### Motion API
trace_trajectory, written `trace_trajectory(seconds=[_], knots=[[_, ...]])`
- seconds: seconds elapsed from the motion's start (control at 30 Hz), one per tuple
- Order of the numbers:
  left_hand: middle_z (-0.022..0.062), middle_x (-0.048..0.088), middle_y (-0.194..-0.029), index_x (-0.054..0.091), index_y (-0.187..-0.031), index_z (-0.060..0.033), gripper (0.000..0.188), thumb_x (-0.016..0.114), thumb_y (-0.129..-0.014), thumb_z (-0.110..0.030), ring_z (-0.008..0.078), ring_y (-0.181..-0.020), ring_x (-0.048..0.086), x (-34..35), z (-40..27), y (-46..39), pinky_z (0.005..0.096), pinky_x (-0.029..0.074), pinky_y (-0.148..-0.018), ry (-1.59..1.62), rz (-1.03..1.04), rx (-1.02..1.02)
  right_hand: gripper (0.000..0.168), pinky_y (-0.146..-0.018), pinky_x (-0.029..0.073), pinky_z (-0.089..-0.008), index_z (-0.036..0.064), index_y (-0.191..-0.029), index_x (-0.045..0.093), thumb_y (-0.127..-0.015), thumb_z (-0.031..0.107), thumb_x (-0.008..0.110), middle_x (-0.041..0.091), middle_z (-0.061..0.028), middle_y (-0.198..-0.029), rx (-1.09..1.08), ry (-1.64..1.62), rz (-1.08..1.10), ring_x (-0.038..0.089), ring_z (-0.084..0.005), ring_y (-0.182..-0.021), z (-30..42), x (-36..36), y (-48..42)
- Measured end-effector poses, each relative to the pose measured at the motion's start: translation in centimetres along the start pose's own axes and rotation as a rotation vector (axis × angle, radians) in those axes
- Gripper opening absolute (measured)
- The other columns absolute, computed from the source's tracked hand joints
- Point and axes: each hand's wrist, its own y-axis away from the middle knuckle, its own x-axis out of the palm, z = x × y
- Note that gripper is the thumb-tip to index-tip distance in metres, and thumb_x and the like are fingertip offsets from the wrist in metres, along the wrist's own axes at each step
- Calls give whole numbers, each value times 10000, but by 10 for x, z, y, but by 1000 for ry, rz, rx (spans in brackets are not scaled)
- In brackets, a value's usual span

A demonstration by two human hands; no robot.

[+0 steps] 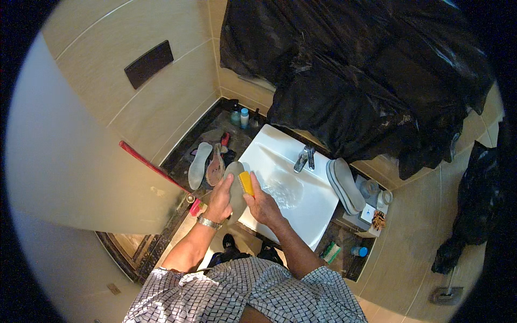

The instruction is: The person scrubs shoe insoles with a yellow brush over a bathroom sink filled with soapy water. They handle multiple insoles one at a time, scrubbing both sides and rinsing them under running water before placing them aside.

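Note:
My left hand grips a grey shoe insole along its edge, at the left side of the white washbasin. In my right hand is a yellow scrubbing brush, its bristles turned against the insole's face. Left of my hands, a pale insole and a worn, brownish insole lie on the dark counter. A pair of grey insoles leans over the basin's right rim. Light glints on what looks like water in the basin.
A chrome faucet stands at the basin's back. Several bottles occupy the far corner. On the right are a green-and-white brush, a blue-capped container and glass jars. Black plastic sheeting hangs over the back wall.

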Motion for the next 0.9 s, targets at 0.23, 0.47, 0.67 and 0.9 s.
trace_trajectory(seconds=[0.23,0.47,0.67,0.9], knots=[[99,589,-1417,471,-1495,-71,492,550,-1091,-340,241,-1260,598,-5,6,-7,414,490,-1091,109,37,50,686,-893,536,-480,110,-1601,372,-988,226,657,606,-255,-1167,-26,152,-121,643,-419,-1058,3,11,19],[89,572,-1443,460,-1509,-86,499,559,-1087,-336,230,-1301,565,-6,5,-5,392,457,-1124,73,-6,37,629,-849,538,-456,129,-1562,464,-977,223,677,563,-184,-1072,-136,115,-287,636,-367,-967,4,14,-11],[86,614,-1393,465,-1506,-103,474,526,-1098,-335,248,-1251,615,-4,-7,-5,422,503,-1085,24,-20,53,630,-871,540,-431,123,-1552,476,-965,203,691,562,-163,-1097,-111,141,-335,640,-347,-1001,11,15,-40],[82,604,-1402,474,-1503,-111,466,477,-1113,-366,232,-1265,602,-9,-1,-14,405,491,-1088,90,-93,52,580,-843,545,-438,111,-1514,521,-962,182,683,572,-162,-1104,-101,148,-261,649,-343,-966,20,12,12]])
